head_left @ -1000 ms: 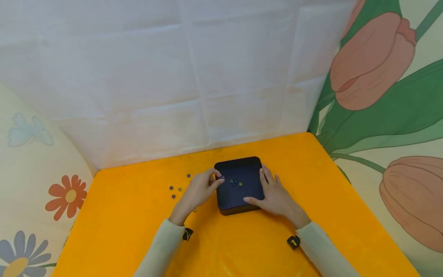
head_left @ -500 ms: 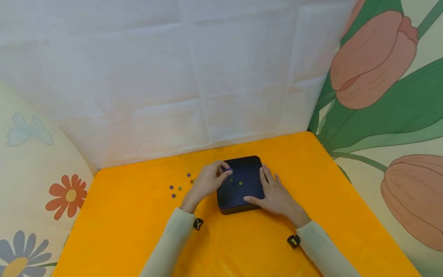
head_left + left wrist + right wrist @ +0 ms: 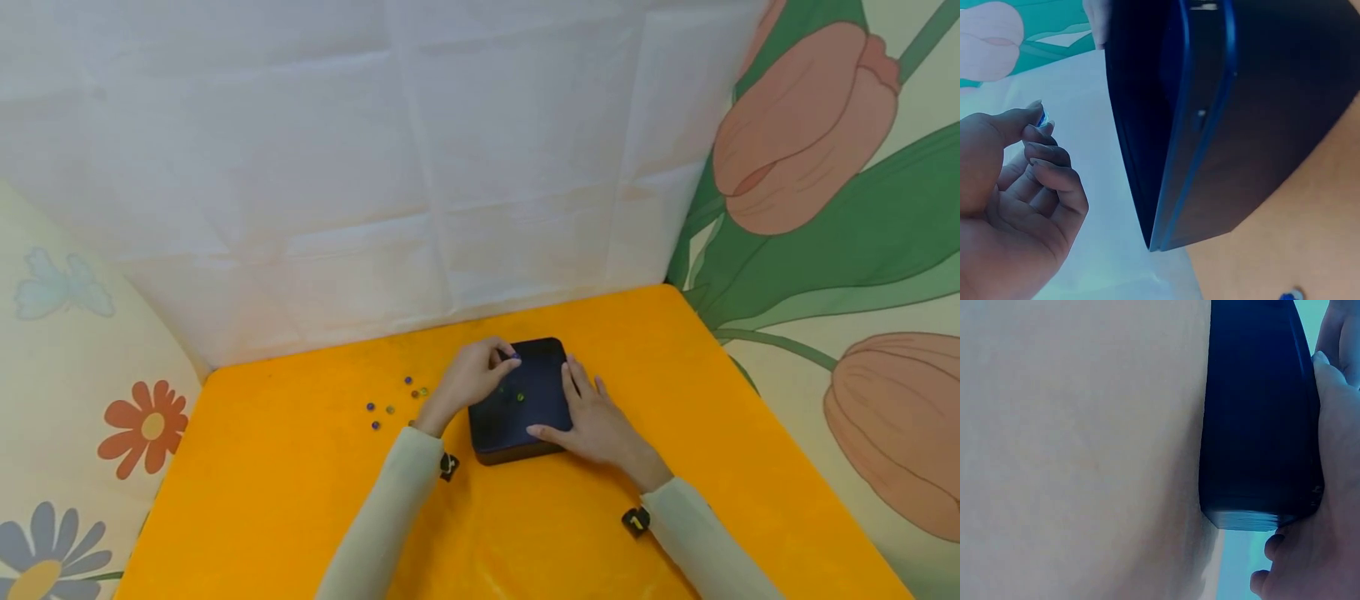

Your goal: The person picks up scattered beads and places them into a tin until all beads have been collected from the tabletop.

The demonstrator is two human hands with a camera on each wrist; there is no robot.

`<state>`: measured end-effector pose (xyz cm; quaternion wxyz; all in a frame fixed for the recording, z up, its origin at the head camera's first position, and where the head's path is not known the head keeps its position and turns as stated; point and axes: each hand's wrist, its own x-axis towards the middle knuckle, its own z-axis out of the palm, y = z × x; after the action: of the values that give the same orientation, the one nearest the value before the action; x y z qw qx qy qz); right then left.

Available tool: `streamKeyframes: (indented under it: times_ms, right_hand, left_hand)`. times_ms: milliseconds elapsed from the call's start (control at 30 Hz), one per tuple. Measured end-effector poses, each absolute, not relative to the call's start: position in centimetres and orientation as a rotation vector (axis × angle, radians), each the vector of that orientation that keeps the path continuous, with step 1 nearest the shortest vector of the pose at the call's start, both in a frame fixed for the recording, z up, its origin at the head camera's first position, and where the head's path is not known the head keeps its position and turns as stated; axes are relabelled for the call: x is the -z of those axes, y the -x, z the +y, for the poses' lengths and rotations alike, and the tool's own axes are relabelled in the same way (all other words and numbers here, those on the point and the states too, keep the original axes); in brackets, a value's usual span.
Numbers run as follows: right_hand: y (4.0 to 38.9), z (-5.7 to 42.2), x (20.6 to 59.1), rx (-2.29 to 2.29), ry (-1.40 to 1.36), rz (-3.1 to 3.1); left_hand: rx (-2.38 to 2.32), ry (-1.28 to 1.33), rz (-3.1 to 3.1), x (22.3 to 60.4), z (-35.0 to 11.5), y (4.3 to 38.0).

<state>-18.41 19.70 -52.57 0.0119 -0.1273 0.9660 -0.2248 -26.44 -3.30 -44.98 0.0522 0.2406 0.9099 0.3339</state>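
My left hand (image 3: 471,377) hovers over the far left part of a square black box (image 3: 517,452). Between thumb and index finger it pinches a blue glass marble (image 3: 1042,117), the other fingers curling loosely below in the left wrist view. My right hand (image 3: 597,422) holds the box at its near right corner, its thumb over the rim and its fingers along the right side. On the box floor lies a yellow-green marble (image 3: 521,397); the left hand partly hides the others there.
Several loose marbles, blue, amber and yellow-green, lie left of the box, among them a blue marble (image 3: 371,407) and a yellowish marble (image 3: 390,409). The yellow tabletop (image 3: 247,475) meets a white sheet (image 3: 300,167) behind. Flowered cloths hang on both sides.
My left hand has moved right and away from me, from the box's left rim to over its far part, still pinching the marble. The right hand and the box have stayed put.
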Motion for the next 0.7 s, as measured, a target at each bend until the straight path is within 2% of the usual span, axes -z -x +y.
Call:
streamKeyframes:
  times_ms: [700]
  right_hand:
    - [18.5, 19.9, 53.0, 0.716, 0.374, 2.999]
  left_hand:
    - [-0.945, -0.766, 2.728, 45.5, 0.0, 29.2]
